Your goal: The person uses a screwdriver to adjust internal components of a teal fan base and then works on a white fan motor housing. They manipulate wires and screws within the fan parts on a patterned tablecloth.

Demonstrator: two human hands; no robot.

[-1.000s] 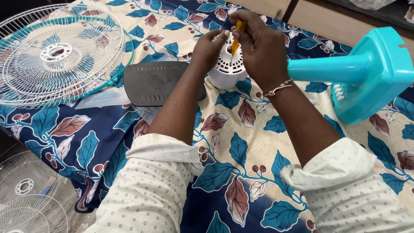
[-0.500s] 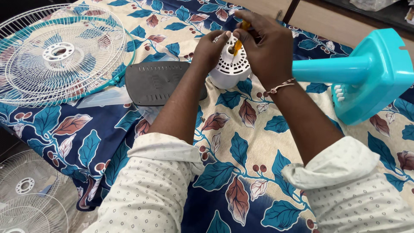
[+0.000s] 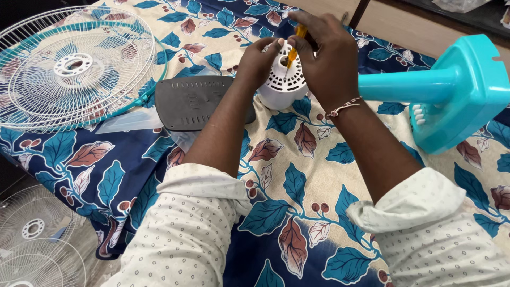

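Observation:
A white vented fan motor housing (image 3: 284, 85) stands on the leaf-patterned bedsheet (image 3: 297, 175). My left hand (image 3: 259, 62) grips its left side and top. My right hand (image 3: 325, 50) is closed around an orange-handled screwdriver (image 3: 294, 49), whose tip points down into the top of the housing. A turquoise fan stand and base (image 3: 457, 87) lies on its side just right of my right wrist.
A dark grey flat cover plate (image 3: 191, 102) lies left of the housing. A white wire fan guard with a turquoise rim (image 3: 74, 66) rests at the far left. More white guards (image 3: 32, 239) sit on the floor at bottom left. A wooden edge (image 3: 393, 21) runs behind.
Both hands stay on the housing; the screwdriver has shifted only slightly in my right hand, and the view has moved a little.

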